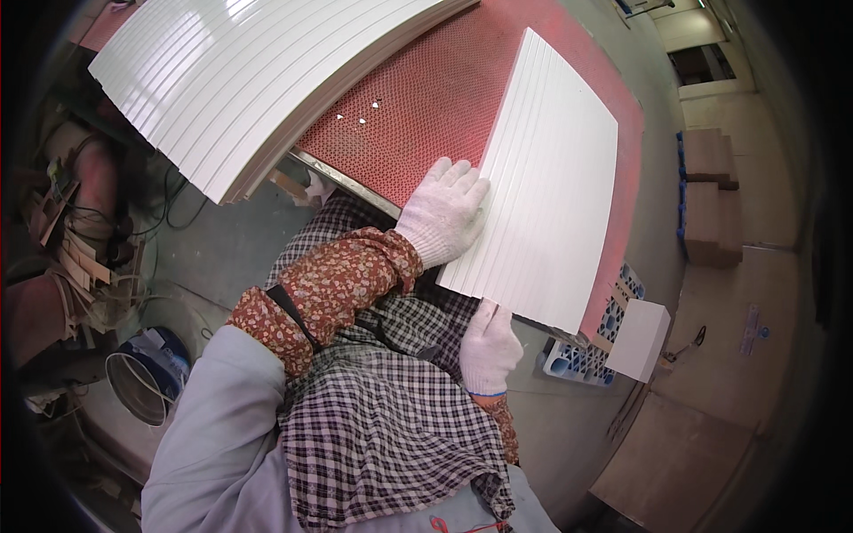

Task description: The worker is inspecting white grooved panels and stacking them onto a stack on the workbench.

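Note:
A stack of long white panels (555, 178) lies on the red mesh-patterned table top (418, 98), its layered edges stepped along the left side. My left hand (442, 213), in a white knit glove, rests with fingers stretched out against that left edge, partly on the red surface. At the near end of the same stack is my gloved right hand (490, 349), its fingers closed around the panels' edge. How many panels it grips, I cannot tell. Both forearms wear brown floral sleeve covers (333, 284).
A larger stack of white panels (240, 80) covers the table's left part, overhanging its near edge. Small white chips (362, 120) lie on the red surface. To the right stand a white box (638, 340), a blue plastic pallet (577, 362) and brown stacks (711, 222). A blue bucket (147, 373) sits lower left.

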A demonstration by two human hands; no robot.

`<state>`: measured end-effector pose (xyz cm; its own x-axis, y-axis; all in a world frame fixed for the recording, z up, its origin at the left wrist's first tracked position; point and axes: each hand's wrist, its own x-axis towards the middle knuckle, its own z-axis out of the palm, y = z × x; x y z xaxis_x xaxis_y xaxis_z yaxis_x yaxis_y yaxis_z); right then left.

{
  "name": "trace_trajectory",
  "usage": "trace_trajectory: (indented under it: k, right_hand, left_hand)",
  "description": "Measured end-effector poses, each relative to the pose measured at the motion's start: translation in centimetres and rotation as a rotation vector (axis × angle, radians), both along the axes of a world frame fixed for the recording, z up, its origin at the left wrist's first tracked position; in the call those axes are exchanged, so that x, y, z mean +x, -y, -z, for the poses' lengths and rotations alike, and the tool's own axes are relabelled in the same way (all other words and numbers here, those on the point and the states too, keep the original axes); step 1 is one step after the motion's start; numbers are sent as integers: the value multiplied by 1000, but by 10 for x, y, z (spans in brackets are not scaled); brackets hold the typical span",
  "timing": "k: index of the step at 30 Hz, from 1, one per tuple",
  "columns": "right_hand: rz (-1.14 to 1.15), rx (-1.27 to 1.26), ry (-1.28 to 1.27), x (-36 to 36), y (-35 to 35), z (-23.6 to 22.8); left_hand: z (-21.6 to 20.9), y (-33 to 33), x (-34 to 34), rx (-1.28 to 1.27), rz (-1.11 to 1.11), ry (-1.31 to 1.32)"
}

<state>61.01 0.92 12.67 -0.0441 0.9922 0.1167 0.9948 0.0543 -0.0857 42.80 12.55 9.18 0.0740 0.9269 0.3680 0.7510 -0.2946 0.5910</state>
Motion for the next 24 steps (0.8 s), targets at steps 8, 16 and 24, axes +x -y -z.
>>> trace_trajectory:
  k: [8, 16, 24]
  right_hand:
    - [55, -13, -30, 0, -2, -5]
    - [72, -86, 18, -6, -66, -11]
    - [13, 74, 95, -11, -223, -67]
  left_hand:
    - [-5, -3, 2, 102, -17, 1]
    - [-22, 4, -3, 131, -31, -5]
    - [-51, 20, 7, 357, 3, 19]
